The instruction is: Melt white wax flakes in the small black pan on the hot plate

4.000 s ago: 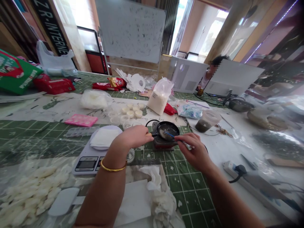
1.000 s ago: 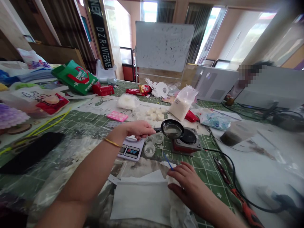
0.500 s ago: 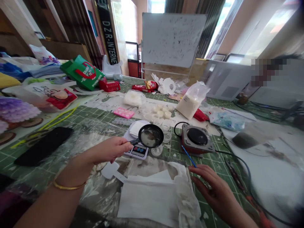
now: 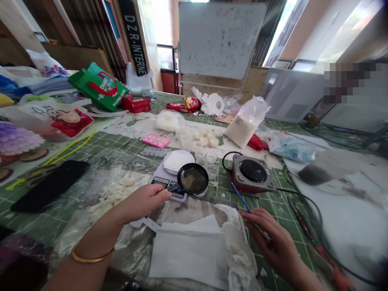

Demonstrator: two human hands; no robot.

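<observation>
My left hand (image 4: 151, 200) is closed round the handle of a small black frying pan (image 4: 193, 179). A shallow layer of what looks like liquid lies in the pan, which hangs over the right edge of a white kitchen scale (image 4: 157, 171). A stack of white paper (image 4: 177, 161) rests on the scale. In my right hand (image 4: 269, 232) is a thin blue stick (image 4: 241, 198), pinched at its lower end, its upper tip near the small electric hot plate (image 4: 254, 171). White sheets (image 4: 188, 252) and a crumpled white cloth (image 4: 238, 246) lie between my hands.
Small clear cups (image 4: 212, 171) stand behind the pan. White pieces (image 4: 118, 190) lie on plastic film at left, near a black phone (image 4: 51, 186). Pliers (image 4: 301, 220) and a cable lie at right. A bag of white granules (image 4: 245, 125) stands further back.
The pan has come slightly lower and nearer, now covering part of the cup behind it. My left forearm has shifted right, uncovering more white pieces. My right hand keeps the blue stick almost still.
</observation>
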